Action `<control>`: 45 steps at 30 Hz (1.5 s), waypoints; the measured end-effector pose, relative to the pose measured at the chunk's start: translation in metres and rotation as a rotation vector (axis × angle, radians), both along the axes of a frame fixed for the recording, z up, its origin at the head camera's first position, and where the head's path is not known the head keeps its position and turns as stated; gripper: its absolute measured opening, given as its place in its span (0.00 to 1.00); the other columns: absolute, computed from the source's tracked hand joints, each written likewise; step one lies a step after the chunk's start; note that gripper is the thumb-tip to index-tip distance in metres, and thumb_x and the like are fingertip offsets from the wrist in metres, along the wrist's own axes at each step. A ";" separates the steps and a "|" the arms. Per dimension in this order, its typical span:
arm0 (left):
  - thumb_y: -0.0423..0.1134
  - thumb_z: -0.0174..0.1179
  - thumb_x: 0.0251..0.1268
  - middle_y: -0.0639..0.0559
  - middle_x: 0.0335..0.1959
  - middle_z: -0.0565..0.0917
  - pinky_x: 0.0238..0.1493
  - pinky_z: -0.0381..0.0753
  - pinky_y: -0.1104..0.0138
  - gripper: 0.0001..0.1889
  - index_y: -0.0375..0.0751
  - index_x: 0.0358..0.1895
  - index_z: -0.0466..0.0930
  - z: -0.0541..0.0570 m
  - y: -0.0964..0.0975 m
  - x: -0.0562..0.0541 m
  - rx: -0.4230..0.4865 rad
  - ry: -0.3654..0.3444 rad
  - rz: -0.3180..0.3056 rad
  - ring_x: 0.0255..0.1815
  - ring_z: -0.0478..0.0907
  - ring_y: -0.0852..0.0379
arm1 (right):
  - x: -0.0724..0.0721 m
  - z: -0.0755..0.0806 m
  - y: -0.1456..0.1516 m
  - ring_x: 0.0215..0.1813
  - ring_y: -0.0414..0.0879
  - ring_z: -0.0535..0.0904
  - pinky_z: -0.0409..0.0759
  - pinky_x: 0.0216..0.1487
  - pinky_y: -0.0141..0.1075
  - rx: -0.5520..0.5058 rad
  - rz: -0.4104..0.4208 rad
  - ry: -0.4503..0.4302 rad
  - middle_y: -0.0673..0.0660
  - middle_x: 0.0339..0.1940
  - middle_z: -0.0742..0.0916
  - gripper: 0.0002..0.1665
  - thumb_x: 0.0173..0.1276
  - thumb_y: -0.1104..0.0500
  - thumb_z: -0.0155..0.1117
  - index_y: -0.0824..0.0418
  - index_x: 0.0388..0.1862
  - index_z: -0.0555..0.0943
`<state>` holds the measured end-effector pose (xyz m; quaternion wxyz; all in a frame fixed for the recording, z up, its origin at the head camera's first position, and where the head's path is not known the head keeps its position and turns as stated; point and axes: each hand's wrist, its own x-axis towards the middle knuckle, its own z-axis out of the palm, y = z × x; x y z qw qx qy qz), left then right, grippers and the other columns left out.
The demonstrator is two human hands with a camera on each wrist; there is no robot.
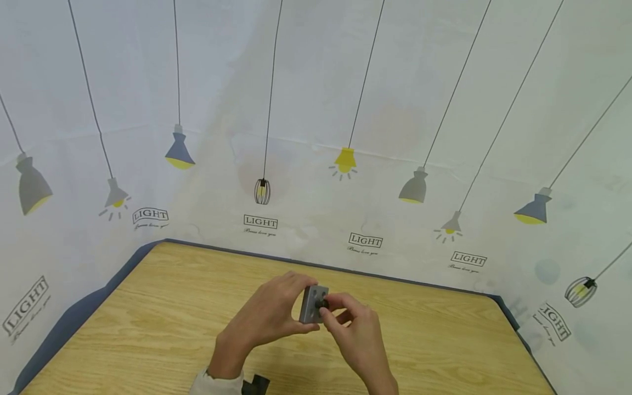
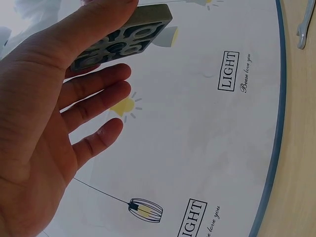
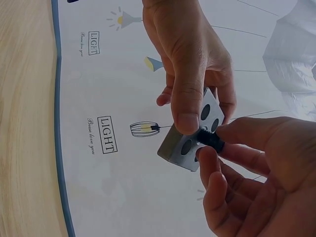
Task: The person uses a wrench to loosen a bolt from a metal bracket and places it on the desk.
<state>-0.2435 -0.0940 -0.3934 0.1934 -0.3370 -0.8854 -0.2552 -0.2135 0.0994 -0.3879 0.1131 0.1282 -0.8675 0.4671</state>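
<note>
Above the table (image 1: 148, 318), the left hand (image 1: 270, 312) grips the block (image 1: 306, 307) by its edges, thumb and fingers parted to its width, while the right hand (image 1: 357, 329) closely pinches the bolt (image 3: 210, 139) at its face, where tilting could jam it or slack fingertips drop it.
</note>
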 end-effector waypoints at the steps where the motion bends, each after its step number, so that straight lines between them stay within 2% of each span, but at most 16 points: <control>1: 0.55 0.78 0.46 0.59 0.51 0.82 0.53 0.81 0.63 0.34 0.49 0.57 0.77 0.000 0.000 0.000 0.002 0.005 -0.001 0.54 0.78 0.61 | 0.000 0.000 0.000 0.28 0.36 0.81 0.81 0.33 0.28 0.001 0.003 0.002 0.53 0.35 0.89 0.08 0.64 0.62 0.70 0.57 0.42 0.86; 7: 0.55 0.79 0.44 0.57 0.50 0.82 0.52 0.82 0.63 0.34 0.48 0.56 0.77 0.000 0.000 0.000 0.013 0.022 -0.010 0.53 0.79 0.61 | 0.001 -0.001 0.001 0.28 0.36 0.82 0.82 0.33 0.28 0.002 0.018 0.019 0.54 0.37 0.89 0.09 0.64 0.64 0.70 0.58 0.44 0.86; 17: 0.55 0.78 0.46 0.59 0.51 0.82 0.52 0.82 0.63 0.33 0.50 0.57 0.77 0.000 -0.002 0.000 0.009 -0.005 -0.001 0.53 0.78 0.62 | 0.001 -0.001 0.000 0.27 0.35 0.82 0.81 0.31 0.28 0.011 0.029 0.071 0.55 0.40 0.89 0.12 0.62 0.68 0.70 0.59 0.44 0.85; 24: 0.54 0.79 0.44 0.57 0.50 0.82 0.51 0.82 0.63 0.34 0.48 0.56 0.77 0.001 -0.001 0.000 0.017 0.019 -0.010 0.52 0.79 0.61 | 0.001 -0.002 0.000 0.27 0.35 0.82 0.81 0.28 0.28 0.019 0.039 0.103 0.55 0.41 0.89 0.12 0.61 0.69 0.70 0.59 0.44 0.86; 34: 0.54 0.79 0.44 0.58 0.49 0.82 0.50 0.82 0.63 0.34 0.48 0.56 0.77 0.001 -0.001 0.001 0.018 0.019 -0.008 0.52 0.78 0.62 | 0.001 -0.002 0.000 0.27 0.34 0.81 0.80 0.25 0.27 0.030 0.050 0.107 0.55 0.43 0.88 0.13 0.61 0.71 0.69 0.59 0.44 0.85; 45: 0.53 0.80 0.42 0.57 0.48 0.82 0.49 0.82 0.64 0.35 0.46 0.55 0.77 0.002 -0.001 0.001 0.025 0.051 -0.015 0.50 0.79 0.62 | 0.002 0.000 0.000 0.28 0.36 0.83 0.79 0.24 0.27 0.027 0.078 0.110 0.55 0.42 0.86 0.15 0.60 0.74 0.68 0.58 0.43 0.84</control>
